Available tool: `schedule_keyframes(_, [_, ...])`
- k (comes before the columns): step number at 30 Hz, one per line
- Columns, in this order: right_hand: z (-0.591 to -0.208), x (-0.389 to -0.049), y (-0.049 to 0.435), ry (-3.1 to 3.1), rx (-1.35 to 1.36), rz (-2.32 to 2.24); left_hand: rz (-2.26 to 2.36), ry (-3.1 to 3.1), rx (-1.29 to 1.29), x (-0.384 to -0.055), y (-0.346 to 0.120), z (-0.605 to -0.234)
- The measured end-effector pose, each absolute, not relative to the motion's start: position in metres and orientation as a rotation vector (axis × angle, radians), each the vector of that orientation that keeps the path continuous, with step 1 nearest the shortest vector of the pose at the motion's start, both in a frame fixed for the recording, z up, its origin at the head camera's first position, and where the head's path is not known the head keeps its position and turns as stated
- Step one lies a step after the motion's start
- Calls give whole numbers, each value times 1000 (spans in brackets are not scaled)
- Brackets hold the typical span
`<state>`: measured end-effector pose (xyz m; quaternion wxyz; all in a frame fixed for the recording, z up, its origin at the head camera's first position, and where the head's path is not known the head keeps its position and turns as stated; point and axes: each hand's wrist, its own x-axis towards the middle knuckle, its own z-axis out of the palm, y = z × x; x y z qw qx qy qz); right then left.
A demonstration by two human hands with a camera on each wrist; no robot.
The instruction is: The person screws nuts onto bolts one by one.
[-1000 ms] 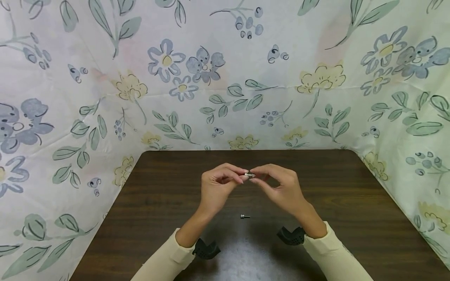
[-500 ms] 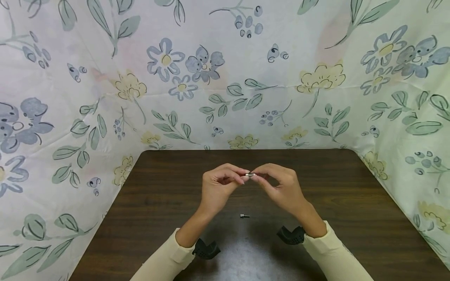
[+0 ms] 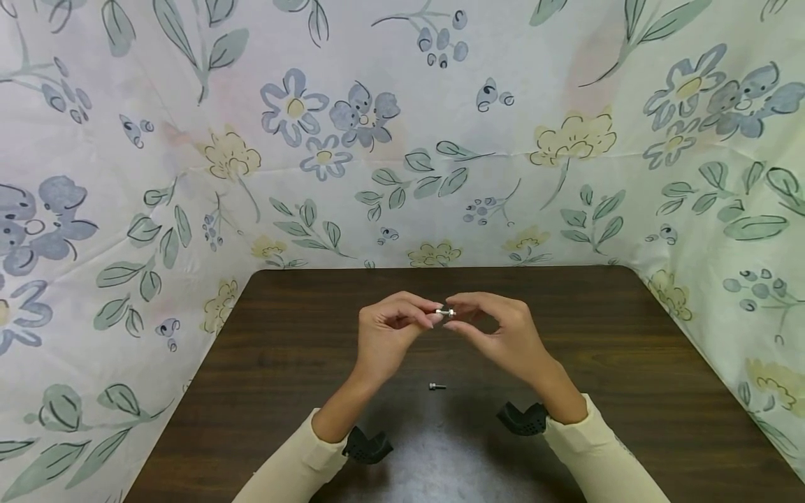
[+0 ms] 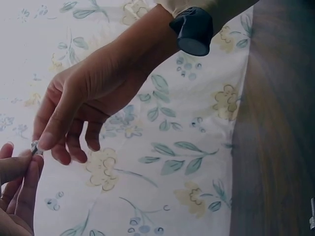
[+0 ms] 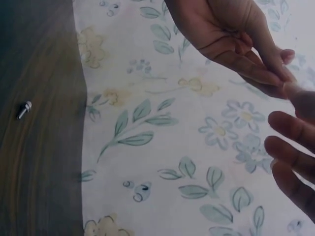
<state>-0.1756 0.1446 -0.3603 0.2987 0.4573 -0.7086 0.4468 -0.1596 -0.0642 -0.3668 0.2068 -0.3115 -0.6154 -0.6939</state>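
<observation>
Above the middle of the table, a small silvery bolt [image 3: 444,312], with what looks like a nut at its right end, lies level between both hands. Its left end is pinched between thumb and fingers of my left hand [image 3: 388,335]. My right hand [image 3: 506,334] has thumb and index finger curled round the right end, the thumb slightly below it. In the left wrist view, fingertips of both hands meet at the bolt [image 4: 35,146]. The right wrist view hides it behind fingers. A second small bolt [image 3: 437,386] lies on the table nearer the body.
The dark wooden table [image 3: 302,391] ends at a floral cloth [image 3: 390,209] hung behind and on both sides. Black wrist mounts [image 3: 367,446] sit on both forearms, low over the table.
Right thumb and index finger have parted a little, baring more of the bolt's right end. Both hands stay in nearly the same place; the second bolt lies still.
</observation>
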Motion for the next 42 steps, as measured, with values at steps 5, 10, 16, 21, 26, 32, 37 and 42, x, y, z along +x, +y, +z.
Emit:
schedule_keyframes(5, [-359,-177,143,-1795,1253,1145,-1944,-1707,-888,-160,-64,-368])
schedule_keyframes(10, [-358,-177,143,-1787,1260,1135,-1944,-1714,-894,-160,-64,-368])
schedule_keyframes(16, [-359,-178,143,-1789,1250,1140,-1934,-1718,-894,-160,-63,-368])
schedule_keyframes(21, [-360,-176,142,-1809,1230,1149,-1951,-1702,-913,-159,-62,-369])
schedule_keyframes(26, [-360,-176,144,-1849,1216,1146,-1961,-1694,-924,-159,-61,-369])
schedule_keyframes(32, [-360,-175,146,-1930,1171,1137,-1936,-1704,-888,-161,-62,-368])
schedule_keyframes(37, [-358,-176,145,-1846,1196,1120,-1923,-1711,-858,-161,-64,-368])
schedule_keyframes(42, [-357,-177,144,-1797,1208,1104,-1930,-1699,-883,-162,-64,-369])
